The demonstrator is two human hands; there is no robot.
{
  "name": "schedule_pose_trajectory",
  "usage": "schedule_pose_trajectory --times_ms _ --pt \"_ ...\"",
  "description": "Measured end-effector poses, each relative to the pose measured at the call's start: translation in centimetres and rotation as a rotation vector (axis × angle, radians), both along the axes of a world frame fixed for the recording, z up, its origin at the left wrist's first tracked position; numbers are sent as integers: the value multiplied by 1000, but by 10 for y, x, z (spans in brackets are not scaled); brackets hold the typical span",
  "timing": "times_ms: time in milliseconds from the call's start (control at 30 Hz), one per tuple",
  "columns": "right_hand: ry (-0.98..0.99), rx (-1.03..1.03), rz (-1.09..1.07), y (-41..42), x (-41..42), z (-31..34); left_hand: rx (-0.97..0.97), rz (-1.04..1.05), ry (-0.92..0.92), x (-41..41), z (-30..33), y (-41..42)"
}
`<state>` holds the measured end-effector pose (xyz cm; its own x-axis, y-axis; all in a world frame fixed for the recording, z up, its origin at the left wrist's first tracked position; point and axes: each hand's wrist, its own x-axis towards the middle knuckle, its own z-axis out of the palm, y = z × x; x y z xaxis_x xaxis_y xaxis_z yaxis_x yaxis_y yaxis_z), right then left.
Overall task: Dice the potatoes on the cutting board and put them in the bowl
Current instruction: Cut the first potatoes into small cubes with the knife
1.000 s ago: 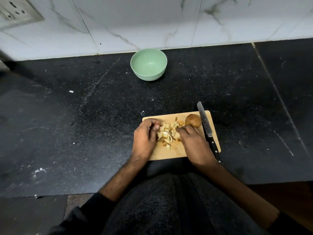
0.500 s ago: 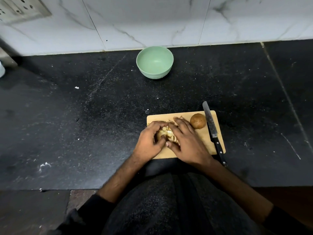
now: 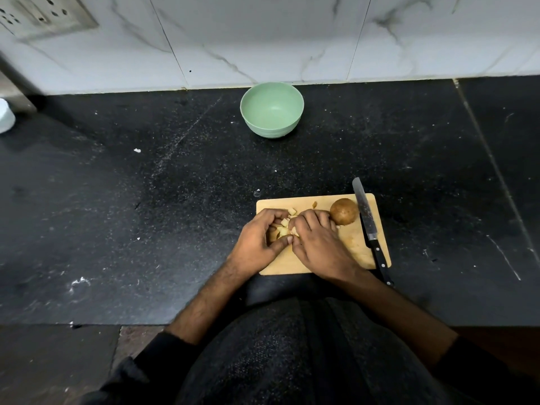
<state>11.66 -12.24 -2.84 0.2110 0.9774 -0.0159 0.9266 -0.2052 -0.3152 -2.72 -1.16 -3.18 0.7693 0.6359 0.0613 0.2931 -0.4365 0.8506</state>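
A small wooden cutting board [image 3: 355,247] lies on the black counter near its front edge. Diced potato pieces [image 3: 284,223] sit in a heap on its left half. My left hand [image 3: 257,244] and my right hand [image 3: 318,244] curl round that heap from both sides, thumbs meeting in front of it, so most pieces are hidden. A whole brown potato [image 3: 344,211] rests at the board's far right. A black-handled knife [image 3: 369,229] lies along the board's right edge, untouched. The pale green bowl [image 3: 271,109] stands empty near the wall.
White marble wall tiles [image 3: 263,39] rise behind the bowl, with a socket plate [image 3: 43,16] at the upper left. A white object [image 3: 5,115] shows at the left edge. Bare black counter [image 3: 146,200] stretches between board and bowl.
Both hands have closed in from either side of the spread pieces and now cup them together in one heap. Knife, whole potato and bowl have not moved.
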Motion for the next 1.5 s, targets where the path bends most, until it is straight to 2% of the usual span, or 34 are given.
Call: schedule_pose_trajectory --times_ms 233,333,500,700,833,933,1033,1133,1200,1300,1367,1500 --pt "62 6 -22 4 6 0 -21 15 -34 -1 3 0" --pt "92 77 -57 -6 10 4 -8 54 -59 -1 7 -2" --pt "177 150 -115 -13 9 9 -197 163 -149 5 8 -6" --pt "42 10 -87 3 6 -4 -369 311 -285 8 11 -7" --pt "4 -7 18 15 9 -5 -431 427 -339 5 10 0" --pt "-20 31 123 18 8 -3 -538 429 -392 7 8 1" --pt "-34 86 141 18 5 -2 -633 397 -410 11 8 -1" --pt "-25 132 114 15 3 -2 -478 418 -377 7 12 0" --pt "-14 144 102 7 5 -2 -200 434 -283 -3 15 9" --pt "18 57 44 -8 11 -1 173 360 91 -20 11 30" --pt "52 4 21 -11 13 -2 184 309 257 -27 6 37" --pt "38 -29 69 -6 14 -3 102 246 251 -26 1 34"
